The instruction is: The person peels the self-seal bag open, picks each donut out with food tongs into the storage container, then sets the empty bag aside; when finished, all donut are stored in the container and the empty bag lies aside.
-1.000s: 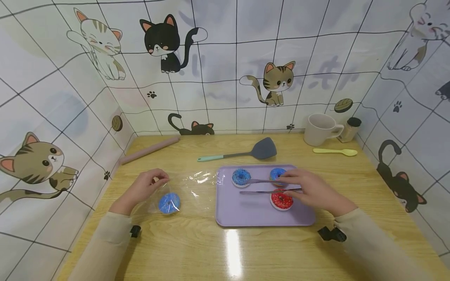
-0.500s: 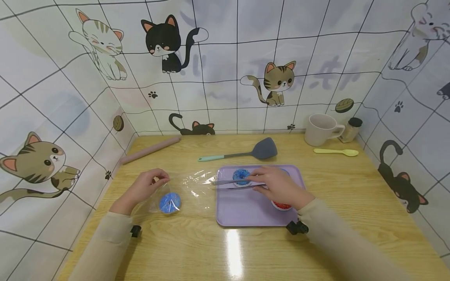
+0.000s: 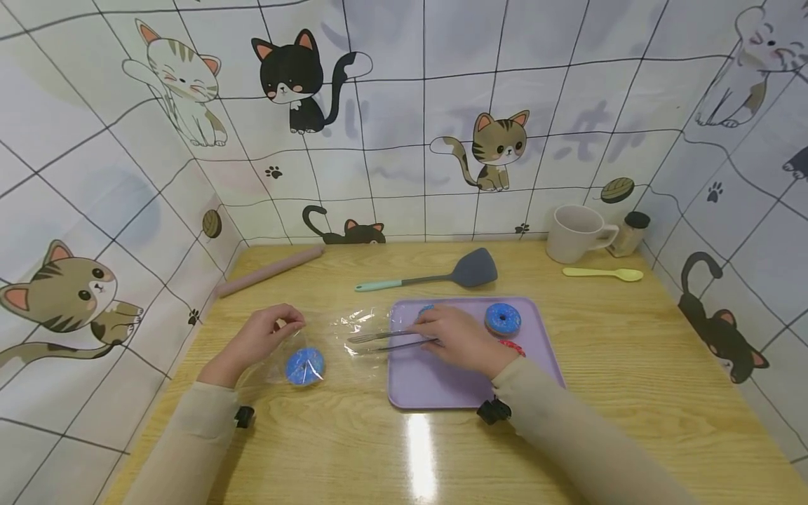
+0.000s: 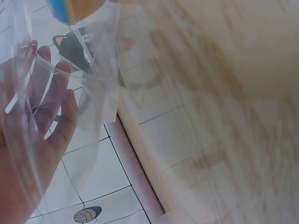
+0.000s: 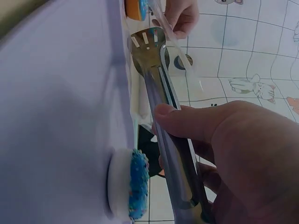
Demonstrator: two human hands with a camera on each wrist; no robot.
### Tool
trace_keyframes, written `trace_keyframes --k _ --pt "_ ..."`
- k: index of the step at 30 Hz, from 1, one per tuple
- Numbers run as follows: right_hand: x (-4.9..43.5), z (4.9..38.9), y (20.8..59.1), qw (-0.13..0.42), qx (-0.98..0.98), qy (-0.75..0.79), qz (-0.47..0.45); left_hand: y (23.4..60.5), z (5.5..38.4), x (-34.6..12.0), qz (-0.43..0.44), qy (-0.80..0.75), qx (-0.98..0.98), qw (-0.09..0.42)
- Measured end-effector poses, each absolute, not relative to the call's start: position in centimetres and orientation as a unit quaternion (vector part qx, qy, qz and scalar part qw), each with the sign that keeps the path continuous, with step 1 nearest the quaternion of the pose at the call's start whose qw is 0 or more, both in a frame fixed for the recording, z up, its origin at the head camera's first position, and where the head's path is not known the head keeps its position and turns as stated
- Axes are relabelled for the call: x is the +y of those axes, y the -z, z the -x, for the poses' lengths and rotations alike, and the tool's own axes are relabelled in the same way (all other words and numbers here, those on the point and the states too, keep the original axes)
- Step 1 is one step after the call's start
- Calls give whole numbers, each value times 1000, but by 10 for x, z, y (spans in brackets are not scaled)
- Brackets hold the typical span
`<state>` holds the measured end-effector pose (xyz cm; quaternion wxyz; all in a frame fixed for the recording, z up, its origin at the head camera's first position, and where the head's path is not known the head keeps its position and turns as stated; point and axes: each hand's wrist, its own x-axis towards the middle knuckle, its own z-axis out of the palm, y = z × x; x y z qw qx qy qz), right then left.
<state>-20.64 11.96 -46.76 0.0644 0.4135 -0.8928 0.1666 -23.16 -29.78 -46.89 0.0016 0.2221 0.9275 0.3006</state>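
My left hand (image 3: 257, 341) pinches the edge of a clear plastic bag (image 3: 362, 324) spread on the table. Inside the bag lies a blue-iced donut (image 3: 306, 366). In my right hand (image 3: 459, 339) are metal tongs (image 5: 172, 149), their slotted tips apart and pointing left over the bag, with nothing between them. Under that hand is a purple tray (image 3: 435, 388). One blue donut (image 3: 503, 320) sits at its back right. A red-sprinkled donut (image 3: 514, 348) is mostly covered by my hand, and another blue donut (image 5: 133, 184) is largely hidden in the head view.
Behind the tray lies a spatula (image 3: 475, 268). A rolling pin (image 3: 271, 271) rests at the back left. At the back right stand a mug (image 3: 573, 235) and a small black-lidded jar (image 3: 630, 235), with a yellow spoon (image 3: 602, 273) before them. Cat-patterned walls enclose the table.
My right hand has moved left with the tongs, from the tray's right side to its left part, tips now over the bag. The back-right blue donut is uncovered. My left hand stays put.
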Motion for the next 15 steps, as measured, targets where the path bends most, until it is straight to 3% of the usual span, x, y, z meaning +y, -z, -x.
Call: trace_keyframes --k 15 --pt "93 217 469 -12 -879 -193 -435 466 228 -295 -221 -305 926 7"
